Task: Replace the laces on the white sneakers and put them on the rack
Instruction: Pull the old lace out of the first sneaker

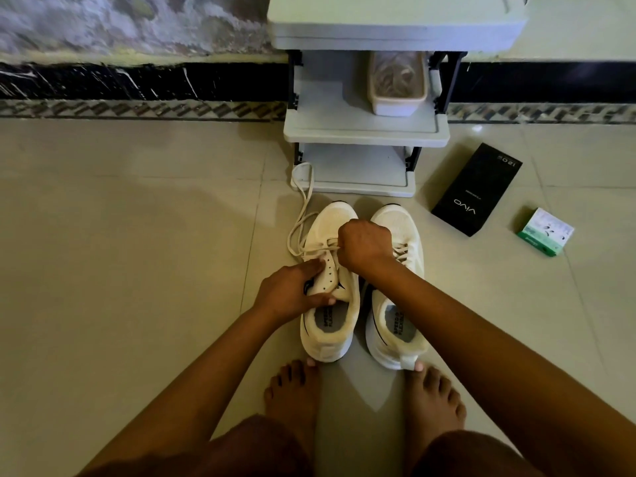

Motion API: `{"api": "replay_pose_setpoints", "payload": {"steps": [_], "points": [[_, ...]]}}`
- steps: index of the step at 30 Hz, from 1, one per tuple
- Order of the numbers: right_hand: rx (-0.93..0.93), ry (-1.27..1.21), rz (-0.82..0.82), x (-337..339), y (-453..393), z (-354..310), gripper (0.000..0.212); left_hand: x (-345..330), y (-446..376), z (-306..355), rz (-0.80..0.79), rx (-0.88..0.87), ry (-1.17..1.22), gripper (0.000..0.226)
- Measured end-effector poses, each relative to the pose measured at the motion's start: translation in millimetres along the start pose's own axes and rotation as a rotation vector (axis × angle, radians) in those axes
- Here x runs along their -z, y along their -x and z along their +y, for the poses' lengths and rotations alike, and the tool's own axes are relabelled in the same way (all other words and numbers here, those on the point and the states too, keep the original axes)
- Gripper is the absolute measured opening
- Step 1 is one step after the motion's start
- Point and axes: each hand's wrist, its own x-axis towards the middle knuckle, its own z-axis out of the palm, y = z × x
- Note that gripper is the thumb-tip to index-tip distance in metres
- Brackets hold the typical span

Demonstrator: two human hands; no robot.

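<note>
Knit-cloth sneakers (330, 287), glossy tiled floor (137, 235)

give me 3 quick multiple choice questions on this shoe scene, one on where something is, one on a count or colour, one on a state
1. Where is the black box?
A. on the rack
B. on the floor right of the rack
C. inside a sneaker

2. How many sneakers are on the floor?
A. one
B. two
C. three

3. What is the right hand doing?
A. pinching the lace
B. resting flat
C. holding the green box

Answers: 1 B, it lies on tiles beside the rack. 2 B, left sneaker and right sneaker. 3 A, fingers curled at the lace.
</note>
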Motion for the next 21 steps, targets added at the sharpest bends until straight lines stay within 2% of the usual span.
{"api": "replay_pose_setpoints", "payload": {"steps": [4,7,10,11,12,13,16,18,21], "points": [[-0.089,-0.338,-0.05,16,1,1,0.018,0,-2,0,0.008,-0.006,-0.004,0.08],[-0.067,-0.666,-0.087,33,3,0,0.012,0,-2,1,0.01,-0.002,-0.002,0.08],[-0.123,-1.061,-0.055,39,8,2,0.013,0,-1,1,0.006,0.003,0.007,0.08],[-0.129,-1.119,-0.051,37,9,4,0.016,0,-1,1,0.009,0.004,0.008,0.08],[-0.114,-1.079,-0.065,33,8,8,0.021,0,-1,1,0.012,0.001,0.006,0.08],[-0.085,-0.925,-0.103,28,6,11,0.028,0,-1,1,0.013,-0.001,0.005,0.08],[-0.059,-0.264,-0.241,9,3,9,0.045,0,-1,1,0.01,0.001,0.013,0.079],[-0.074,-0.004,-0.184,0,2,-1,0.045,-1,-1,2,0.009,0.001,0.016,0.078],[0.026,0.207,0.022,-3,0,-12,0.022,0,-1,3,0.004,0.006,0.018,0.079]]}}
